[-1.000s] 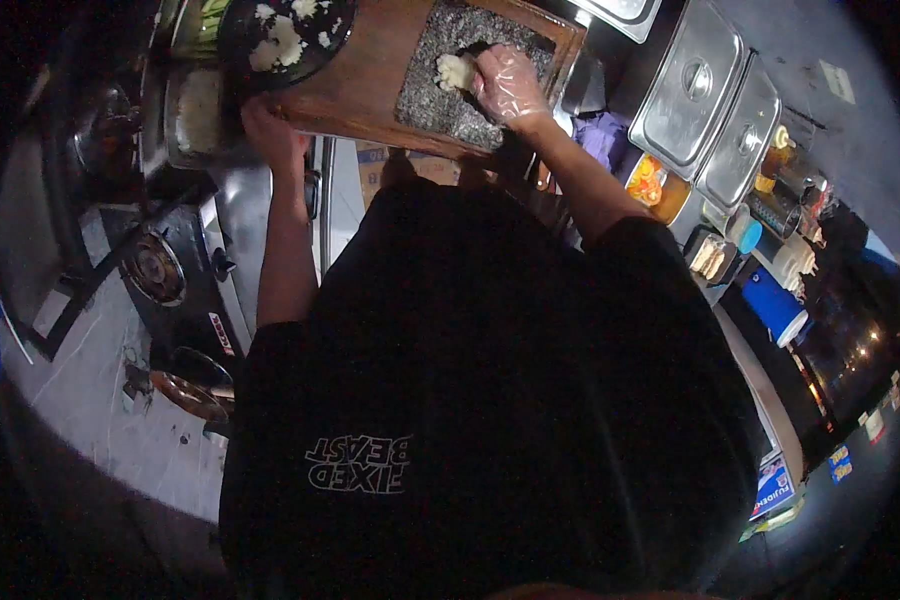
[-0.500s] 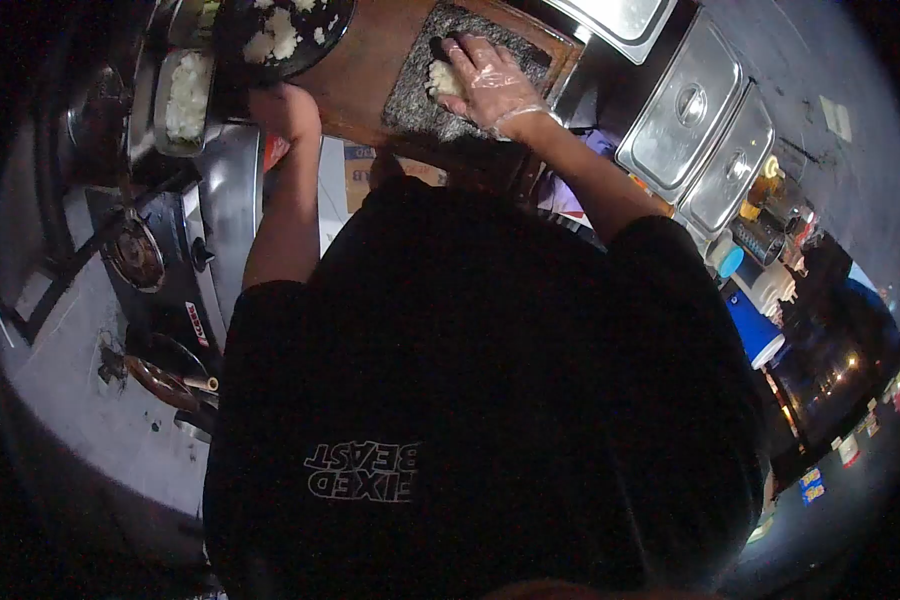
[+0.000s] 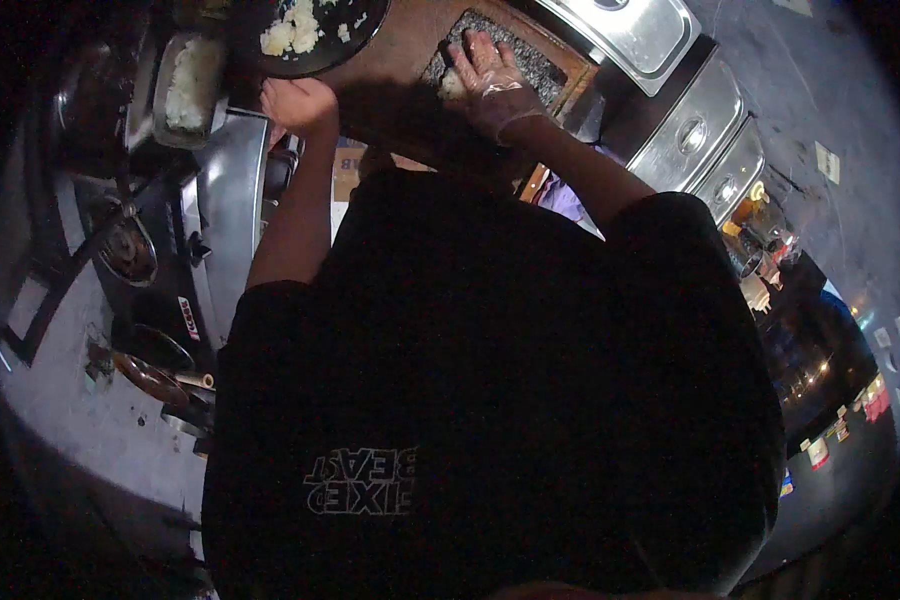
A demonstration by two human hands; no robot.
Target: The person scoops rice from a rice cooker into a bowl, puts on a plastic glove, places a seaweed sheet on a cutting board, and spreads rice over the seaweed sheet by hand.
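My right hand [image 3: 497,92], in a clear plastic glove, lies palm down with its fingers spread. A small white clump like rice [image 3: 452,84] shows at its thumb side, partly under the palm. Below it is a dark speckled slab [image 3: 545,75] on a brown wooden board [image 3: 415,45]. My bare left hand [image 3: 305,105] is beside the near rim of a round black pan [image 3: 348,42]. Its fingers are loosely bent with the thumb apart, and nothing shows in them. White and yellowish crumbly food [image 3: 295,30] lies in the pan.
At left, a rectangular container [image 3: 188,95] holds white food, near a burner [image 3: 128,250]. Lidded steel trays [image 3: 692,135] line the right side, with bottles [image 3: 765,225] beyond. A cardboard box [image 3: 348,170] is below the board.
The view has shifted slightly. The white clump is more covered by my right hand, whose fingers look more spread. My left hand has turned a little, showing its fingers more clearly.
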